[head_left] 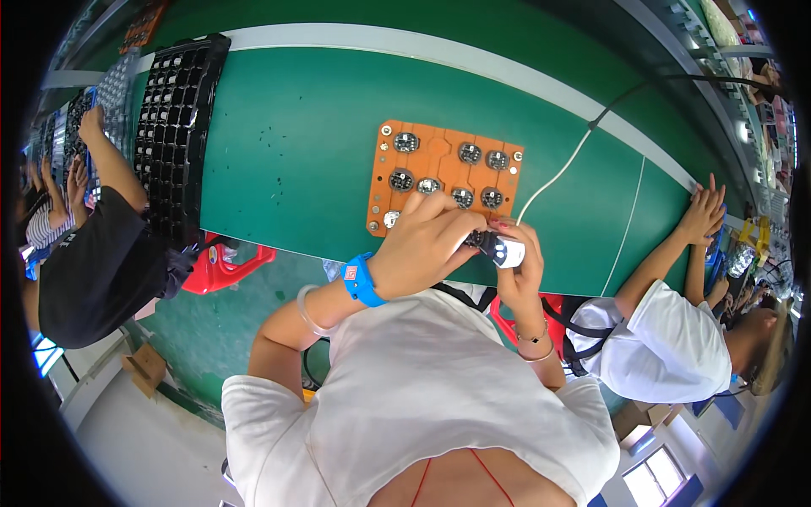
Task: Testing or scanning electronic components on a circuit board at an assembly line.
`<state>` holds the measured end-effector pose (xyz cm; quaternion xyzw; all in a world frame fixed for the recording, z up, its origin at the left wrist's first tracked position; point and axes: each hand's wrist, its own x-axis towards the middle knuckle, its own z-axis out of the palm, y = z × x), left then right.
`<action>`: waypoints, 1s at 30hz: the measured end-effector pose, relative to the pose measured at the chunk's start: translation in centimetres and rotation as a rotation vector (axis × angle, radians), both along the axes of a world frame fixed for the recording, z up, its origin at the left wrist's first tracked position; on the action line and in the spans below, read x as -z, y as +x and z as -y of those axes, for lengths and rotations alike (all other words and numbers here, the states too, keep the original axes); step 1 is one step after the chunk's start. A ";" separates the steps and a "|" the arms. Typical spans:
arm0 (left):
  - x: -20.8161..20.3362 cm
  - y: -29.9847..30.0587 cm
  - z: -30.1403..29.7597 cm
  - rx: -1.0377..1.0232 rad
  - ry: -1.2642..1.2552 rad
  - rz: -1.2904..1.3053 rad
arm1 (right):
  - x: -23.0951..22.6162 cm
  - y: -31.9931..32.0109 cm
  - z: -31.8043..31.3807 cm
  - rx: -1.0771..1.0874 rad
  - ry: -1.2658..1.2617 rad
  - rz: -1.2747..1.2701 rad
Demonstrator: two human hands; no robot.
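My left hand [431,237], with a blue wristband [361,280] and a bangle at the wrist, is closed with its fingertips on a small black part [476,240]. Close against that part, my right hand [525,269] grips a small white device [509,253] with a dark end and bright spots on it. A white cable [553,179] runs down to the right hand; whether it joins the device is hidden. Just beyond both hands lies an orange fixture board [438,149] bearing several round dark circuit boards [401,179]. The left hand covers part of its near edge.
A black compartment tray [176,127] stands at the left of the green table [287,101]. Small dark specks are scattered beside it. Co-workers sit on both sides, one in a black shirt [97,262], one in white [667,346]. Red stools [221,269] stand by the table's near edge.
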<state>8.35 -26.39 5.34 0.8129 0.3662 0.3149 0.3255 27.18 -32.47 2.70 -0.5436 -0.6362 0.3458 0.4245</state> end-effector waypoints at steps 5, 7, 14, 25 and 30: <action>0.1 0.0 -0.1 -0.008 -0.003 0.010 | 0.0 0.1 -0.2 -0.017 0.020 0.010; 0.1 0.1 0.0 -0.002 -0.001 -0.028 | 0.7 0.4 0.6 0.063 -0.103 -0.213; 1.9 2.0 1.0 0.068 0.079 -0.268 | 1.6 2.3 1.9 0.270 -0.123 -0.479; 2.9 3.3 0.1 0.118 0.131 -0.241 | 1.3 2.8 2.8 0.293 -0.114 -0.327; 2.7 2.9 -0.1 0.170 0.097 -0.168 | 1.8 3.1 3.0 0.277 -0.113 -0.289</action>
